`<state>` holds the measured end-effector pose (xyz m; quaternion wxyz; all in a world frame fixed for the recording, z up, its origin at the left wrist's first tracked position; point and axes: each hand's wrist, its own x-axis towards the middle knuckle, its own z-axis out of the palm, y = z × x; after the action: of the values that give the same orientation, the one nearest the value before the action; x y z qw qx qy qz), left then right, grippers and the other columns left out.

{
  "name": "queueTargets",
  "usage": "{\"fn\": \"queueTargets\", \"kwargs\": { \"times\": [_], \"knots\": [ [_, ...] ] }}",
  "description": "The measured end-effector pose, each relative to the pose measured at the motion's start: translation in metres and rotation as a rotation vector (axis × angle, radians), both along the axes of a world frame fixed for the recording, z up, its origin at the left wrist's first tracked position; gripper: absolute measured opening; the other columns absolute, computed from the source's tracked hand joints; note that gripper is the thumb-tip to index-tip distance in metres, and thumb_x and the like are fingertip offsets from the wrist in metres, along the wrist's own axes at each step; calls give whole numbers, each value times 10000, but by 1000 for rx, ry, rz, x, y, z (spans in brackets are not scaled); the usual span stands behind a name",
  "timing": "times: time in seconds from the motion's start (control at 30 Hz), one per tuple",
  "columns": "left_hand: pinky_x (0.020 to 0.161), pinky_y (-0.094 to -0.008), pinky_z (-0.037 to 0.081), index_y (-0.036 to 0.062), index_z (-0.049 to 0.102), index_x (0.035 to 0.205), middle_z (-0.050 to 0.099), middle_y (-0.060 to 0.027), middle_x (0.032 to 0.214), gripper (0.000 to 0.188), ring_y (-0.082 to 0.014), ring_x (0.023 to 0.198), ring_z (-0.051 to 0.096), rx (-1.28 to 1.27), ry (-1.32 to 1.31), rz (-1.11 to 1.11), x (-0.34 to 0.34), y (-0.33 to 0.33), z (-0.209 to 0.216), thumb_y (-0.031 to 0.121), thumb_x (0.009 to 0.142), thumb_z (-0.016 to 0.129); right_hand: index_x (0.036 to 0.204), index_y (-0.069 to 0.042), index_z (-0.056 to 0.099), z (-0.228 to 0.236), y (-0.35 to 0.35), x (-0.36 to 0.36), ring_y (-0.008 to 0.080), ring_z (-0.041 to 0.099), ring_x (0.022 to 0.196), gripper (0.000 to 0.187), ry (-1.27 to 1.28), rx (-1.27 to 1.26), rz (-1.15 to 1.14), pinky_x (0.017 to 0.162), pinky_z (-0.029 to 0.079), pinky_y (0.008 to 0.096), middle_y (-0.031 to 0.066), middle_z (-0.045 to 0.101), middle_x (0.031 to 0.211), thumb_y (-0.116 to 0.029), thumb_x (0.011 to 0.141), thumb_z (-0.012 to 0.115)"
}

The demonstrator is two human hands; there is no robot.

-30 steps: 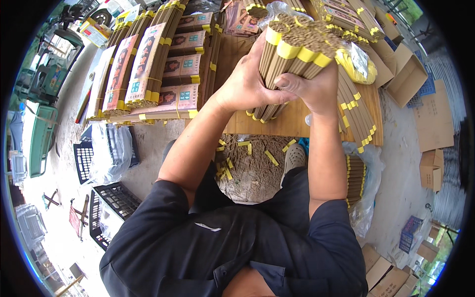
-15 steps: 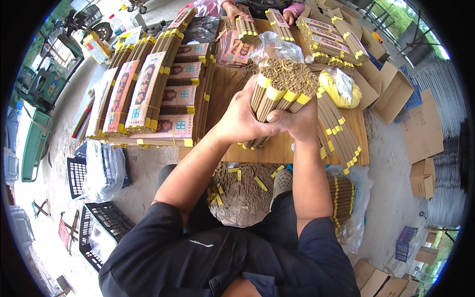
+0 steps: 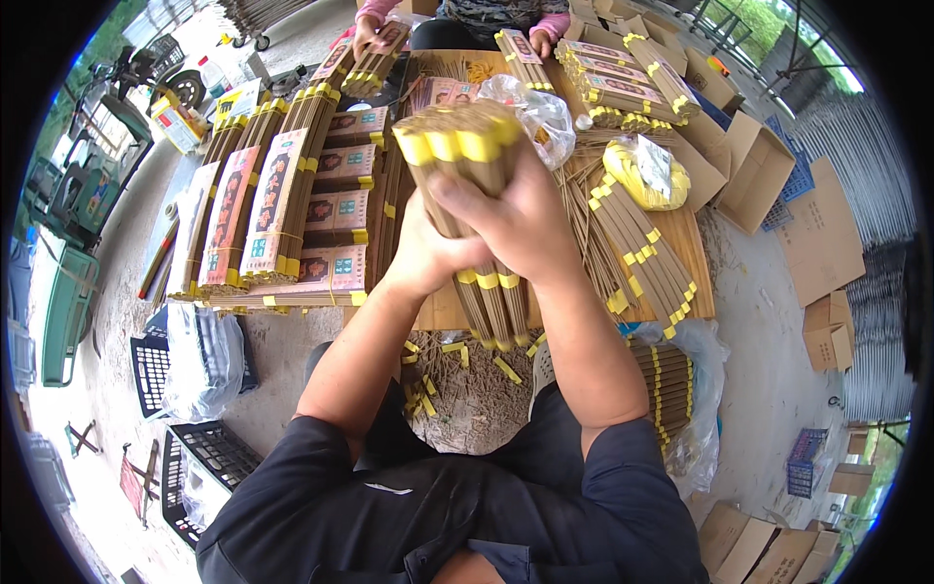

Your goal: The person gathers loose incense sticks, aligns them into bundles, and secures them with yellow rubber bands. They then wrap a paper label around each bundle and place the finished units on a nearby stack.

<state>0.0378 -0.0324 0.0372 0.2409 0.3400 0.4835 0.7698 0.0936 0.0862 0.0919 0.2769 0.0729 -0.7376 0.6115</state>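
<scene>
Both my hands grip one thick bundle of incense sticks, brown with yellow bands, above the near side of the wooden table. My left hand wraps its left side. My right hand closes round the right side, its thumb across the front. The bundle stands tilted, its upper end blurred by motion and its banded lower part hanging below my hands. Left of it lie labelled incense bundles in stacks. To the right, thin banded rows of incense sticks are fanned out.
Across the table, a co-worker's hand holds a labelled bundle. A clear plastic bag and a bag of yellow bands lie on the table. Yellow scraps are below its edge. Black crates and cardboard boxes stand around.
My hands have moved left with the bundle, and its top has turned from facing me to more upright. The co-worker's hand has carried a labelled bundle leftward.
</scene>
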Motion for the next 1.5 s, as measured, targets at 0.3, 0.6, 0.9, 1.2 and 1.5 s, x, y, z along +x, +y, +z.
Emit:
{"fn": "queueTargets", "kwargs": {
  "times": [0.3,0.6,0.9,1.2,1.5],
  "knots": [
    [1023,-500,567,16,510,1371,664,-181,1217,618,-323,1113,678,479,-984,-231,-2,20,-77,308,875,735,1454,109,465,-44,39,-60,285,667,1175,977,-784,150,154,989,538,354,286,615,1346,-740,971,471],
    [980,-459,577,-12,552,1272,623,-162,1134,643,-305,1060,647,522,-1017,-351,-6,27,-81,362,796,771,1034,-74,793,-133,236,-134,326,745,954,275,-816,581,-809,839,584,419,192,762,1003,-290,883,712],
    [949,-500,583,-24,528,1325,622,-174,1165,721,-323,1076,646,503,-1035,-374,0,21,-77,390,789,775,1062,-52,776,-150,239,-179,360,718,1075,336,-975,753,-879,885,584,459,195,746,1134,-308,845,748],
    [941,-515,589,-18,515,1353,636,-218,1163,731,-364,1047,667,538,-1116,-423,2,15,-75,383,797,769,1022,-109,792,-161,246,-180,354,729,1009,317,-958,828,-805,841,582,450,162,760,1067,-363,836,750],
    [959,-507,582,-26,538,1326,667,-222,1112,703,-357,1040,676,548,-1016,-421,-5,19,-74,385,804,767,946,22,763,-134,292,-158,112,639,683,200,-688,322,-552,663,507,273,40,735,820,-157,857,769]
  ]
}}
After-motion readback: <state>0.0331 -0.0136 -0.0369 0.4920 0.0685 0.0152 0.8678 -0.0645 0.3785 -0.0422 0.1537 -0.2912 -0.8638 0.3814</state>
